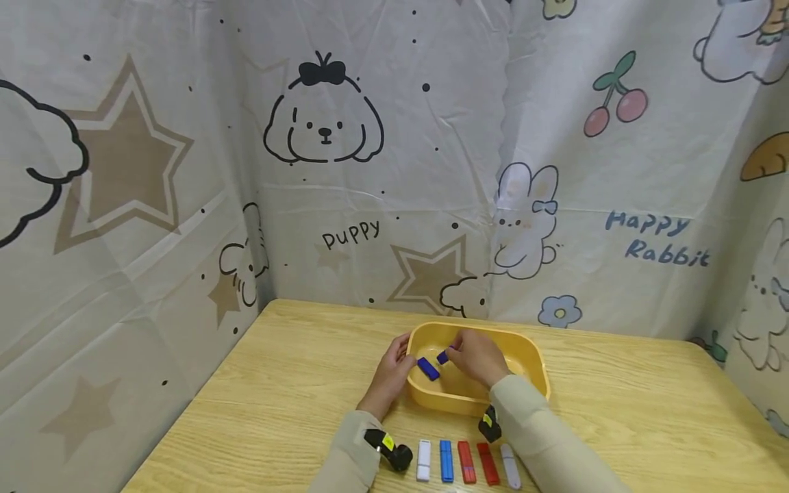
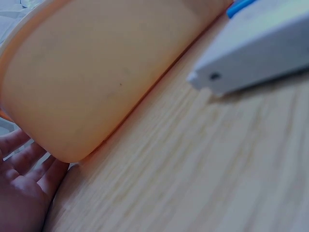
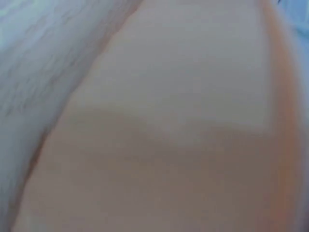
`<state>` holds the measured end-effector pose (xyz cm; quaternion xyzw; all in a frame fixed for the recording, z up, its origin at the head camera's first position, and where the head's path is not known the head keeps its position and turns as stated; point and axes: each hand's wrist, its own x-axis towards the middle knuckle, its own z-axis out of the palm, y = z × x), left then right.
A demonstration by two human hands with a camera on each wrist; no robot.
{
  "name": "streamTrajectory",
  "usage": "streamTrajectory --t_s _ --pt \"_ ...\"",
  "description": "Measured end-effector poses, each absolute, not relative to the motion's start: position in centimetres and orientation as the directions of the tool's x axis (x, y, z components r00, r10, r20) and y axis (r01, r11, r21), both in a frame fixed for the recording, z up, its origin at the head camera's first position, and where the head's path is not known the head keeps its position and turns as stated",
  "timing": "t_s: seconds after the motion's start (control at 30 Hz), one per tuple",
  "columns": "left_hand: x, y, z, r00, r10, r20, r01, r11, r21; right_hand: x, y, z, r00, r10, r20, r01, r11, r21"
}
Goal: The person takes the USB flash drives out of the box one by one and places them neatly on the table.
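A yellow plastic basin (image 1: pixel 539 356) stands on the wooden table. My left hand (image 1: pixel 390 373) holds its left end, thumb at the rim and fingers against the outside; the left wrist view shows those fingers at the basin's lower corner. Inside, my right hand (image 1: pixel 479 357) pinches a small dark blue stick (image 1: pixel 442 357), shaped like a USB flash drive and partly hidden by the fingers. Another dark blue stick (image 1: pixel 428 368) lies on the basin floor to its left. The right wrist view shows only the blurred basin wall (image 3: pixel 169 87), no hand.
In front of the basin several similar sticks lie in a row: white (image 1: pixel 423 460), blue (image 1: pixel 446 461), red (image 1: pixel 466 462), another red (image 1: pixel 488 463) and pale (image 1: pixel 510 466). A printed cloth (image 1: pixel 382 205) hangs behind the table (image 1: pixel 246 411).
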<state>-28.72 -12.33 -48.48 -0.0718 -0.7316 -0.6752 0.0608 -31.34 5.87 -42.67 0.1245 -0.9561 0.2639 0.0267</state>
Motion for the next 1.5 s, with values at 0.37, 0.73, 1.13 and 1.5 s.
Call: streamTrajectory --t_s 0.37,0.73,1.13,1.5 --pt "-29.9 -12.6 -50.1 -0.983 0.007 0.182 0.181 0.114 0.977 -26.7 8.6 -38.9 -0.920 -0.221 0.323 -0.379 0.710 -0.594" --pt "-29.4 -12.3 -49.8 -0.985 0.040 0.166 0.169 0.092 0.981 -21.8 11.4 -37.7 -0.887 -0.323 0.330 -0.462 0.590 -0.662" --pt "-28.4 -12.7 -47.9 -0.988 0.070 0.138 0.143 0.071 0.987 -19.7 11.8 -37.3 -0.739 -0.673 0.011 -0.481 0.517 -0.709" --pt "-29.6 -12.3 -49.9 -0.992 0.023 0.125 0.126 0.095 0.987 -19.0 10.2 -39.8 -0.651 -0.725 -0.223 -0.438 0.600 -0.670"
